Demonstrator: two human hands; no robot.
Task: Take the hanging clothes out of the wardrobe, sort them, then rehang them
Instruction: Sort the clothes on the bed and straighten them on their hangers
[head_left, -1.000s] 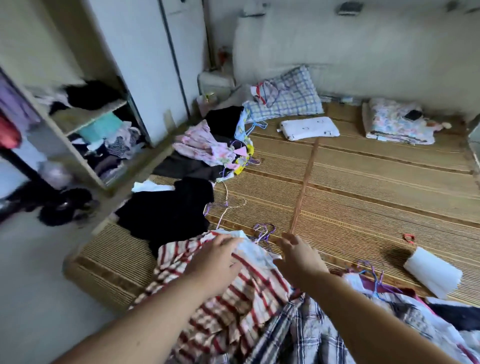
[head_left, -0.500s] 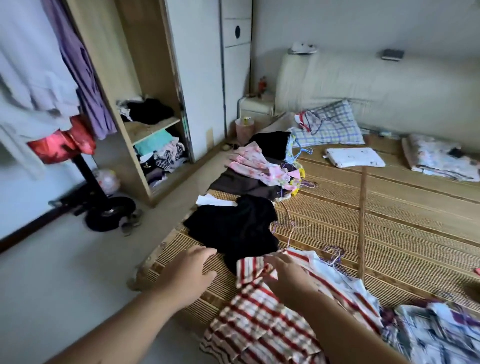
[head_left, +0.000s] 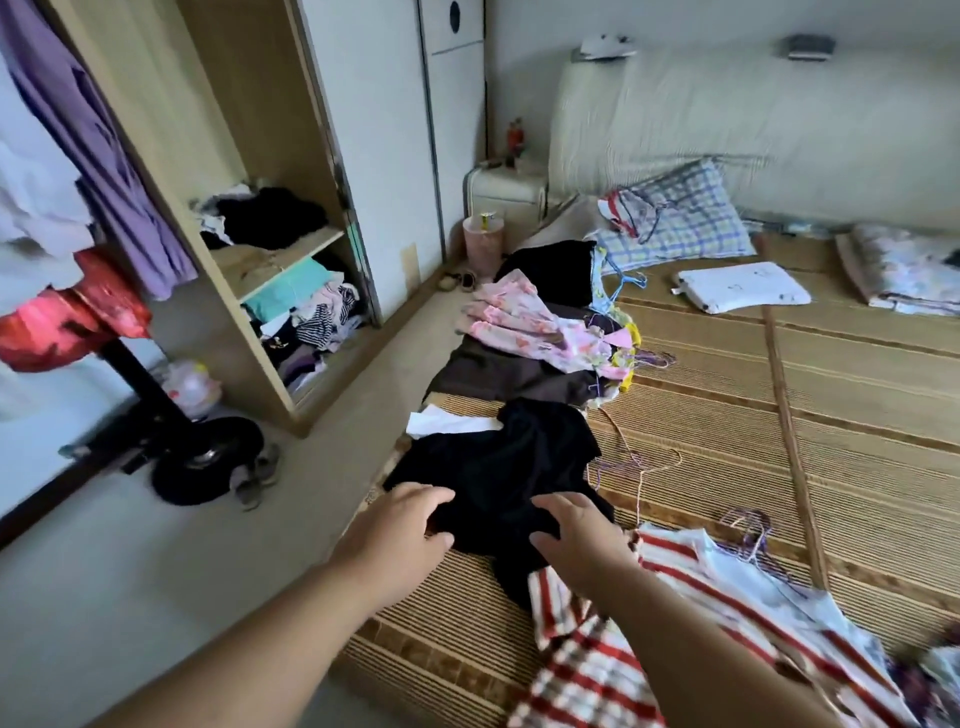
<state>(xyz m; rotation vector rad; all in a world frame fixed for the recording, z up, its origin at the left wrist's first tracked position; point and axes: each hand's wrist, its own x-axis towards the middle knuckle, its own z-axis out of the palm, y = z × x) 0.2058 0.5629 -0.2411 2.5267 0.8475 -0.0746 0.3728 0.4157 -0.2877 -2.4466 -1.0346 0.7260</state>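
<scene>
On the woven bed mat, both hands press onto a black garment — the left hand and right hand lie with fingers spread, gripping nothing that I can make out. Beside the right wrist a red-striped shirt runs off the bottom edge — its hanger is partly hidden.
</scene>
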